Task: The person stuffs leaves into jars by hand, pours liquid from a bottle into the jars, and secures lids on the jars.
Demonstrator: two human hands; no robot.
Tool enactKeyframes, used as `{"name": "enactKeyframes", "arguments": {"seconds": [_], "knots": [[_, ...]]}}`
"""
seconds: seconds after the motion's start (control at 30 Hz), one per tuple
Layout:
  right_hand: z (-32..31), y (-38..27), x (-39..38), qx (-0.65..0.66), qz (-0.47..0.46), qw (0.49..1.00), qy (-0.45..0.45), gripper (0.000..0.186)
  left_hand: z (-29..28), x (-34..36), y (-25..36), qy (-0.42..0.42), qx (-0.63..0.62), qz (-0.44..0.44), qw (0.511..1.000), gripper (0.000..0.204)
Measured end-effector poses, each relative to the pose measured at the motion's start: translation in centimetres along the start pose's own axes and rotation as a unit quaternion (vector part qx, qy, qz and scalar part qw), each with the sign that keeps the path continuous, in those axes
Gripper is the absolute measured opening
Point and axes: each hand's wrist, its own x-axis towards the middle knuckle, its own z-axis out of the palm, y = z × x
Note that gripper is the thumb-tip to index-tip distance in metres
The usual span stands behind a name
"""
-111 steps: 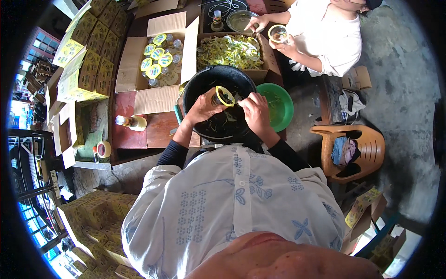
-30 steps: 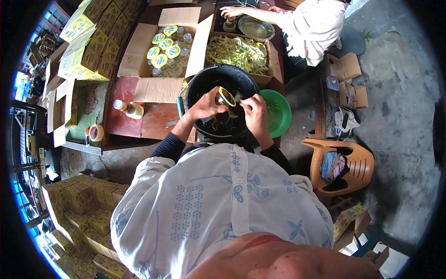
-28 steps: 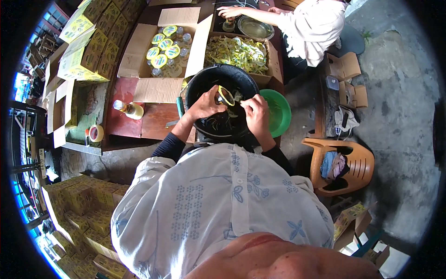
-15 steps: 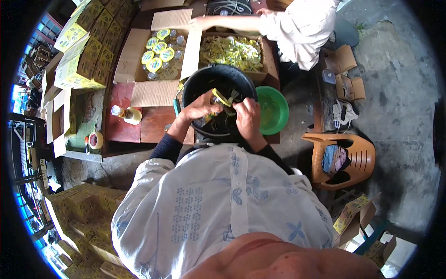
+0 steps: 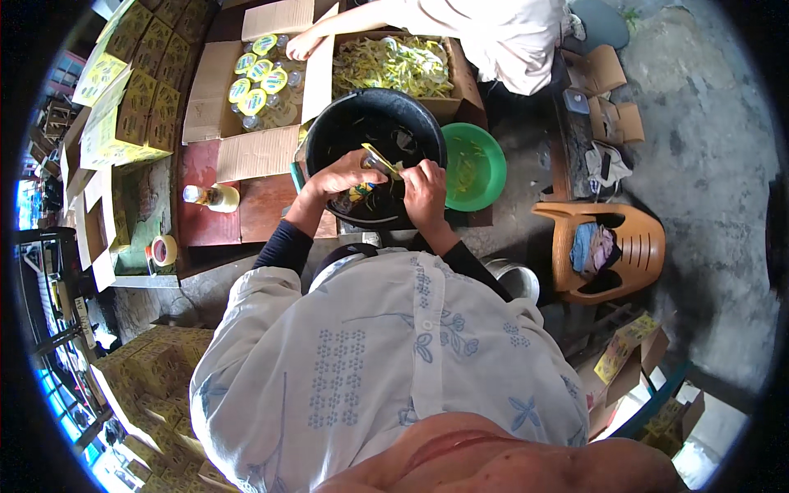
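Over a black bucket (image 5: 316,123), my left hand (image 5: 341,174) grips a small clear plastic cup (image 5: 374,163) with a yellow film lid. The cup is tilted, so its lid shows almost edge-on. At the lid's right edge, my right hand (image 5: 425,191) has its fingertips pinched together. Whatever thin piece lies between those fingertips is too small to make out. Thin yellow scraps and a yellow-and-blue item (image 5: 360,191) show inside the bucket below my hands.
Behind the bucket stand a carton (image 5: 207,115) of yellow-lidded cups and a box (image 5: 460,74) of yellow scraps. A green basin (image 5: 498,168) touches the bucket's right. Another person's hand (image 5: 302,46) reaches into the cups. A bottle (image 5: 215,197) and tape roll (image 5: 163,250) are left; an orange chair (image 5: 649,255) right.
My right hand has come closer to the lid's edge, and the cup has turned slightly. The other person's hand has moved from the carton flap to the cups. The whole view has shifted a little.
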Motion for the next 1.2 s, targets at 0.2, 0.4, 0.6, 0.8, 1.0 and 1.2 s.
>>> {"name": "enactKeyframes", "arguments": {"seconds": [0.2,0.4,0.6,0.8,1.0,1.2], "knots": [[-0.2,0.9,0.5,0.042,0.014,0.999,-0.014,0.013,-0.3,0.4,-1.4,0.011,-0.033,0.017,0.999,0.035],[0.2,1.7,0.7,0.045,-0.02,0.999,-0.024,0.013,-0.7,0.5,-1.0,0.003,-0.032,-0.023,0.999,0.038],[-0.2,3.5,0.7,0.176,0.038,0.982,-0.065,0.008,1.5,0.5,-1.1,0.068,0.083,-0.016,0.994,0.038],[-1.6,5.1,3.1,0.124,-0.047,0.99,-0.058,0.013,2.9,1.1,-0.5,0.25,0.222,0.024,0.942,0.05],[-0.6,5.0,4.7,0.141,-0.099,0.98,-0.096,0.01,4.4,-0.3,-3.6,0.365,0.155,0.079,0.914,0.04],[-1.0,5.4,6.0,0.126,-0.193,0.97,-0.083,0.011,5.9,-1.5,-1.5,0.321,-0.001,0.071,0.944,0.045]]}}
